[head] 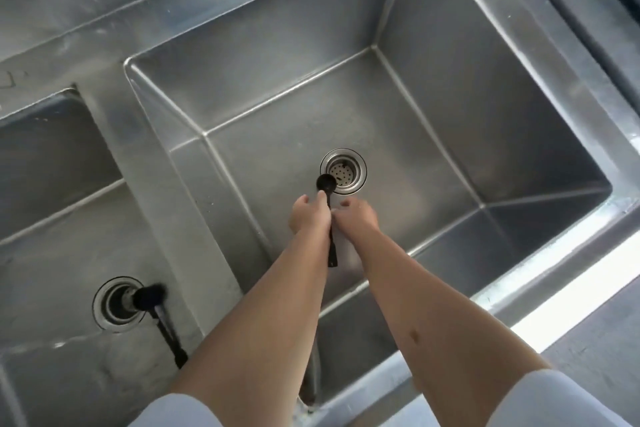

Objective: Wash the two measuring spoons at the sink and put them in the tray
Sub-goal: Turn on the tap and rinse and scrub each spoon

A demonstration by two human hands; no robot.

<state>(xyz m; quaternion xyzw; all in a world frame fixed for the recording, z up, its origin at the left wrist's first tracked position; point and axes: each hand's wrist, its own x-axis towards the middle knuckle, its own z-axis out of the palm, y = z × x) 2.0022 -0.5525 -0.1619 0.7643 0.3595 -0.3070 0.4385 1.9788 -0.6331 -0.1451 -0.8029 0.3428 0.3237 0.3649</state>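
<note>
Your two hands meet low in the right-hand sink basin (450,87), just on your side of its drain strainer (343,170); your left hand (306,213) is curled round the handle of a black measuring spoon (329,204), whose round bowl points away from you and overlaps the strainer's near rim, while the handle's tail sticks out toward you between your wrists; your right hand (356,215) is closed in against the same handle from the other side, fingertips touching it; the second black measuring spoon (157,305) lies in the left basin (52,184), its bowl over the edge of that basin's drain (116,303), handle trailing toward you.
</note>
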